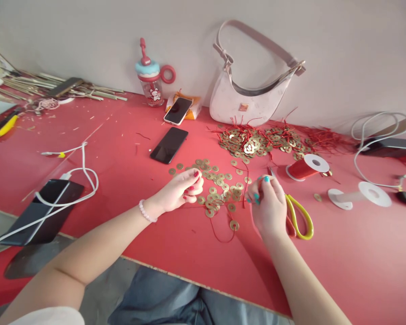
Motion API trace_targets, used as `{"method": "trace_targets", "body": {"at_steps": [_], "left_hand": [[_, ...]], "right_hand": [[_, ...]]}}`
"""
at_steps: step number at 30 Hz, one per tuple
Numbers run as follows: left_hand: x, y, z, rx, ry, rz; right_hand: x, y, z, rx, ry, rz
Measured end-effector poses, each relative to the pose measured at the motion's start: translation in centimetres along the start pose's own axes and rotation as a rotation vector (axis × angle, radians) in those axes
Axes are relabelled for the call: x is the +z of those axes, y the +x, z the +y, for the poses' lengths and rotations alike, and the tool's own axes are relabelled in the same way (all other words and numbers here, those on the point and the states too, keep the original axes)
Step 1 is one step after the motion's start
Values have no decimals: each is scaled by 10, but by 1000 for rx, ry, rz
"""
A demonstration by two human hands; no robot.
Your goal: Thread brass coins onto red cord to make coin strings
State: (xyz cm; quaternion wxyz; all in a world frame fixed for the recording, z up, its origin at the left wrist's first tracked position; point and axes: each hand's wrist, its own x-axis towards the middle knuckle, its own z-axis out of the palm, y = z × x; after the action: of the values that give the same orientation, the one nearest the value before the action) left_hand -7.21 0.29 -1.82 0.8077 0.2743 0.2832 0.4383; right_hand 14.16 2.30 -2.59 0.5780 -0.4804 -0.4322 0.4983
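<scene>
The left hand (187,187) and right hand (269,205) each have a narrow grip, fingers curled in; I cannot tell what is pinched inside. Between them, flat, round, pierced brass-coloured coins (218,183) lie scattered on the smooth red tabletop (176,239), a thin red cord (223,242) curving beside them. Yellow-and-orange loop-handled scissors (310,223) lie beside the right hand, near a white-flanged spool (302,169).

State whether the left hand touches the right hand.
Apart: the head view shows a wide gap between the left hand and right hand, with coins visible in it.
</scene>
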Motion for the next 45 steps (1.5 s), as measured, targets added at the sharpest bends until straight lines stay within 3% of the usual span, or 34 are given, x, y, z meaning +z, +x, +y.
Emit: {"method": "trace_targets", "body": {"at_steps": [4, 8, 15, 24, 30, 35, 45], "left_hand": [[-4, 3, -4, -29, 6, 8], [-9, 4, -10, -6, 168, 6], [-7, 6, -17, 132, 469, 0], [-9, 9, -18, 223, 749, 164], [-12, 8, -22, 428, 1117, 258], [-13, 9, -22, 469, 1188, 244], [-11, 7, -23, 494, 1278, 104]], "right_hand": [[1, -1, 8, -46, -517, -122], [3, -1, 16, -163, -1042, -285], [8, 3, 23, -328, -1448, -366], [8, 2, 27, -553, -1336, -362], [8, 0, 20, -352, -865, -351], [10, -3, 14, -255, -692, -389], [14, -9, 15, -341, -726, -432]]}}
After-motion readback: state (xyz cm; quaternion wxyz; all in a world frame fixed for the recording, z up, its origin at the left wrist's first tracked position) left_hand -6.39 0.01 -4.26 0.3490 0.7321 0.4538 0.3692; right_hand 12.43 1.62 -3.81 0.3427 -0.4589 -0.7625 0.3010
